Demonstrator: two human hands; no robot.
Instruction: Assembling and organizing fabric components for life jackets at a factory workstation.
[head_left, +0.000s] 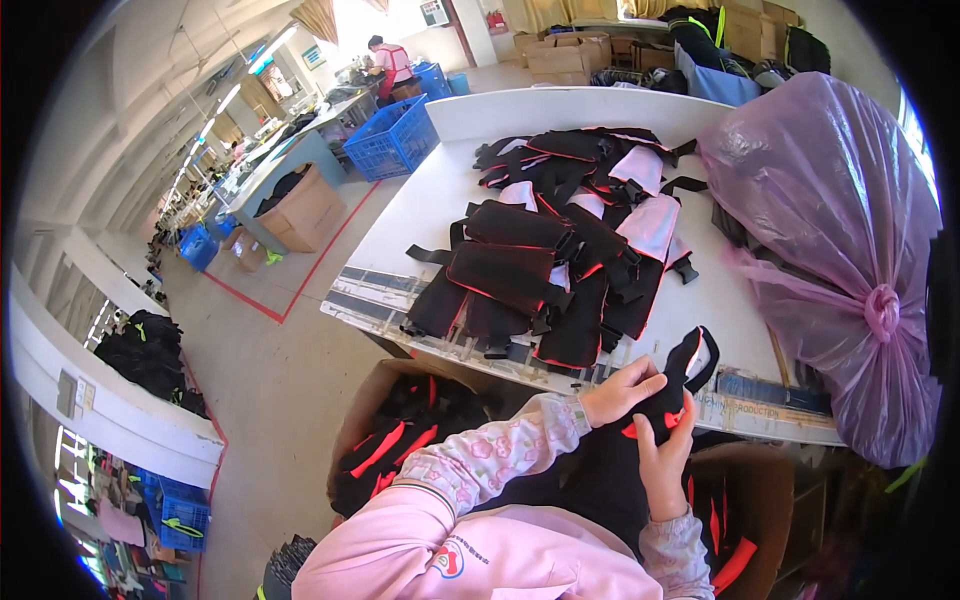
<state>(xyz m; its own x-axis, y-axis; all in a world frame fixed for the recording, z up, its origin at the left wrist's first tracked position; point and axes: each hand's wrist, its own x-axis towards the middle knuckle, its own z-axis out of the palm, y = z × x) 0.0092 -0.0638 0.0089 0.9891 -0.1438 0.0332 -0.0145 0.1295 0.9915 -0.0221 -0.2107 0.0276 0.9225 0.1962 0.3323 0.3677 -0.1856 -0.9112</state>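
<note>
Close in front of my body, a black fabric piece with red-orange edging and a strap loop (688,362) is held up at the table's near edge. My left hand (618,392) is closed on its left side, thumb laid over the cloth. Lower down on the right, my right hand (668,462) grips the same piece, thumb and fingers around its red-edged part. Just beyond lies a loose pile of similar black padded pieces (510,275) with red trim, pale pink panels and black buckles.
The pile rests on a white table (400,240) with a raised back edge. A tied purple plastic bag (820,230) bulges at its right. Cardboard boxes of black and red pieces (400,430) stand below on both sides. Farther off are a blue crate (390,135) and a person (392,68).
</note>
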